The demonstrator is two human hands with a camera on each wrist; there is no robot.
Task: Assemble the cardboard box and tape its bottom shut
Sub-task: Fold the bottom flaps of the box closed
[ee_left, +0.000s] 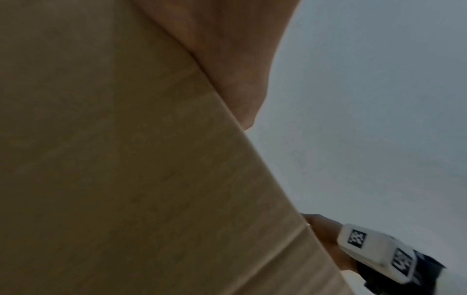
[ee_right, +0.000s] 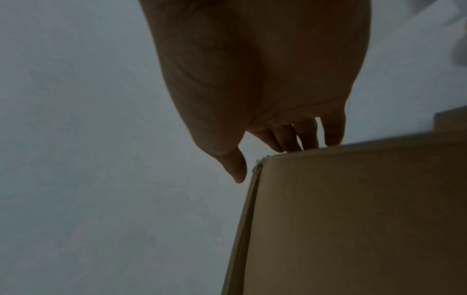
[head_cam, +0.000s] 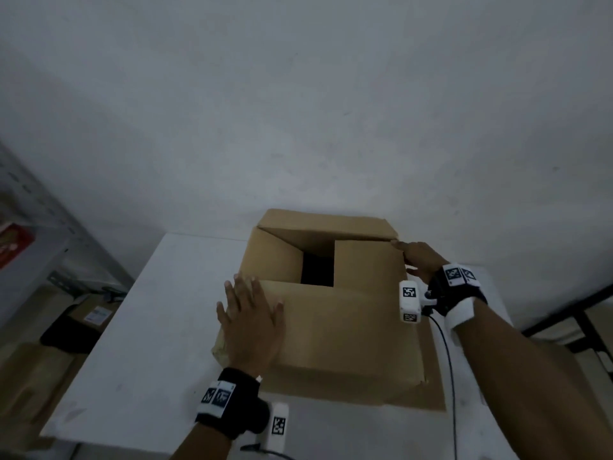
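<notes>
On the white surface (head_cam: 139,327) stands the cardboard box (head_cam: 331,327), flaps partly folded, centre gap showing. Left hand (head_cam: 250,322) presses flat on the near flap; right hand (head_cam: 421,260), fingers straight, steadies the right flap. Untaped, apparently.

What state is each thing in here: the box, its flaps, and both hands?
cardboard box: erected on the white table, untaped.
near flap: folded down flat.
far flap: partly raised.
gap: open between the flaps.
left hand: flat, pressing the near flap.
right hand: fingers touching the box's right top edge.
</notes>
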